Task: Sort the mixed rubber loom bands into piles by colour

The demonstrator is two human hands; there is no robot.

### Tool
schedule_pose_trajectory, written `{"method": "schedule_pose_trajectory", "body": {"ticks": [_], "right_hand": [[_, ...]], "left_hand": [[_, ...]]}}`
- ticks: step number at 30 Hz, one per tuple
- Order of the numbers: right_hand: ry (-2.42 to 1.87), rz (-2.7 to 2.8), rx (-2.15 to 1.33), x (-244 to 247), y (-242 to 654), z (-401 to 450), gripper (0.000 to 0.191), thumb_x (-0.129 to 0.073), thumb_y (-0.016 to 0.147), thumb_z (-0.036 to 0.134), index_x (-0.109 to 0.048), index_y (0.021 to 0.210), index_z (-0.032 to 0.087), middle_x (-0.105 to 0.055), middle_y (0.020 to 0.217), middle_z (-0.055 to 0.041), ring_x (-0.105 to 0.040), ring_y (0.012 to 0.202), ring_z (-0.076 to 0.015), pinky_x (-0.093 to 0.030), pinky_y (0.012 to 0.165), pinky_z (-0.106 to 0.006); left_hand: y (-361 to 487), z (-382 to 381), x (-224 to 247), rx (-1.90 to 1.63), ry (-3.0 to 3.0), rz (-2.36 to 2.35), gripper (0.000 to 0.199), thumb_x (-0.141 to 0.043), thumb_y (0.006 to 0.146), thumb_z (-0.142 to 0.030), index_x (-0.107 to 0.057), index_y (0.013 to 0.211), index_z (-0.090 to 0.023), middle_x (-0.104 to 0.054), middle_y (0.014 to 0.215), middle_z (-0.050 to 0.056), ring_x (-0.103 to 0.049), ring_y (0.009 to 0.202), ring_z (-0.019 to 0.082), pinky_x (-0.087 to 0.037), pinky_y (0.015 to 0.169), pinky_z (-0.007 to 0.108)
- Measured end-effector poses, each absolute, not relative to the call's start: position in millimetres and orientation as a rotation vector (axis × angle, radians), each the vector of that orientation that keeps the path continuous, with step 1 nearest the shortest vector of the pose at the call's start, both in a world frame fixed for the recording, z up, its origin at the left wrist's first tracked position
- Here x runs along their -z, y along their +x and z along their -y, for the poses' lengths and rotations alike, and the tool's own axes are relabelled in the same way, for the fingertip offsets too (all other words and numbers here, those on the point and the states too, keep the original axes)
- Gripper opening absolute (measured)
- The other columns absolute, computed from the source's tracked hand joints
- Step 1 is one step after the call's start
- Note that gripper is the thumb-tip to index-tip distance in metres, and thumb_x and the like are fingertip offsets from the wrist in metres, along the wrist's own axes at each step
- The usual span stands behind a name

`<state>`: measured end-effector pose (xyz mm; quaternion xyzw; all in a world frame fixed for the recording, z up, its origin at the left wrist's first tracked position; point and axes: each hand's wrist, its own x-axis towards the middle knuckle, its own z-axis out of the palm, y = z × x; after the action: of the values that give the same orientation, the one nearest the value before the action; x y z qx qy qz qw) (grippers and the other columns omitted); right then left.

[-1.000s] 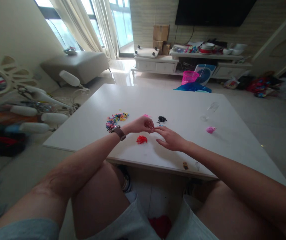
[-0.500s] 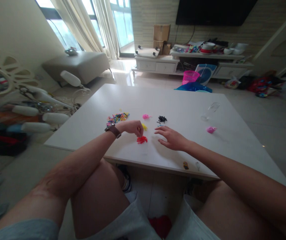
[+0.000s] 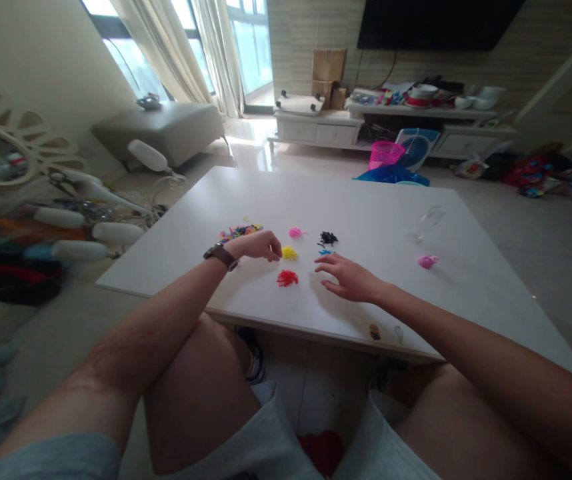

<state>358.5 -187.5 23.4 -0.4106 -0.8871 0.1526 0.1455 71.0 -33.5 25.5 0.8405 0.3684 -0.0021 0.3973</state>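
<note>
My left hand (image 3: 262,245), with a watch on the wrist, hovers over the white table (image 3: 266,193), left of a yellow pile of small rubber bands (image 3: 289,253). Its fingers are curled together; anything between them is too small to make out. Behind it lies a mixed heap of coloured bands (image 3: 241,231), partly covered by the hand. A red pile (image 3: 287,278) lies nearer me. My right hand (image 3: 349,277) is open, fingers spread, holding nothing, beside a blue pile (image 3: 326,253) that it partly hides. Farther back are a pink pile (image 3: 296,233) and a black pile (image 3: 329,238).
Toward the right stand a pink figure-like item (image 3: 427,261) and clear plastic pieces (image 3: 433,214). A small yellow-brown figure (image 3: 375,332) and a clear item (image 3: 399,334) lie near the front edge. A white-shaded lamp (image 3: 116,233) is left of the table.
My left hand has lifted from the red pile and moved back and left, uncovering the yellow pile. My right hand stays nearly still. The view has shifted slightly.
</note>
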Motion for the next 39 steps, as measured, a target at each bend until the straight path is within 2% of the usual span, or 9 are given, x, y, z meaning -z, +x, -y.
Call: {"method": "schedule_pose_trajectory", "body": {"ticks": [5,9,12,20,32,39], "right_hand": [[-1.302,2.639,-0.54,-21,361,188,0.027,-0.061,0.092,0.022,-0.07,0.117,0.019,-0.069,0.123,-0.0134,-0.066,0.113,-0.0279,-0.052,0.097,-0.041],[-1.341,2.762,-0.665,-19,363,190,0.023,-0.067,0.086,0.021,-0.073,0.108,0.021,-0.073,0.11,-0.0104,-0.07,0.096,-0.0243,-0.051,0.084,-0.032],[-1.354,2.809,-0.669,-20,362,190,0.019,-0.066,0.087,0.022,-0.074,0.104,0.022,-0.074,0.105,-0.0091,-0.069,0.092,-0.0228,-0.05,0.079,-0.03],[-1.359,2.823,-0.657,-24,362,191,0.017,-0.065,0.088,0.023,-0.074,0.102,0.021,-0.074,0.104,-0.0096,-0.069,0.089,-0.0224,-0.049,0.079,-0.029],[-1.331,2.807,-0.648,-20,363,191,0.016,-0.066,0.087,0.022,-0.075,0.1,0.022,-0.073,0.103,-0.0087,-0.069,0.089,-0.0224,-0.05,0.08,-0.03],[-1.315,2.816,-0.653,-19,364,191,0.015,-0.064,0.088,0.02,-0.074,0.099,0.02,-0.072,0.104,-0.0093,-0.069,0.09,-0.0219,-0.049,0.08,-0.03]], "left_hand": [[31,20,-33,-0.417,1.944,-1.386,0.016,-0.079,0.069,-0.028,-0.078,0.077,-0.014,-0.072,0.065,0.005,-0.066,0.061,0.016,-0.048,0.059,0.023],[3,15,-25,-0.512,1.758,-1.658,0.021,-0.081,0.064,-0.027,-0.078,0.079,-0.013,-0.069,0.06,0.004,-0.063,0.058,0.015,-0.045,0.054,0.023],[-14,11,-15,-0.558,1.678,-1.731,0.023,-0.08,0.06,-0.025,-0.078,0.08,-0.012,-0.069,0.061,0.005,-0.064,0.061,0.016,-0.045,0.053,0.022],[-31,6,-6,-0.53,1.694,-1.839,0.026,-0.081,0.053,-0.022,-0.08,0.077,-0.014,-0.071,0.063,0.004,-0.061,0.06,0.015,-0.043,0.053,0.021],[-12,13,-3,-0.279,1.806,-1.932,0.01,-0.079,0.055,-0.018,-0.072,0.064,-0.017,-0.064,0.055,0.002,-0.058,0.059,0.016,-0.04,0.052,0.023],[-15,7,-7,-0.304,1.728,-1.87,0.013,-0.079,0.057,-0.016,-0.067,0.059,-0.016,-0.058,0.05,0.001,-0.053,0.052,0.014,-0.038,0.05,0.024]]}}
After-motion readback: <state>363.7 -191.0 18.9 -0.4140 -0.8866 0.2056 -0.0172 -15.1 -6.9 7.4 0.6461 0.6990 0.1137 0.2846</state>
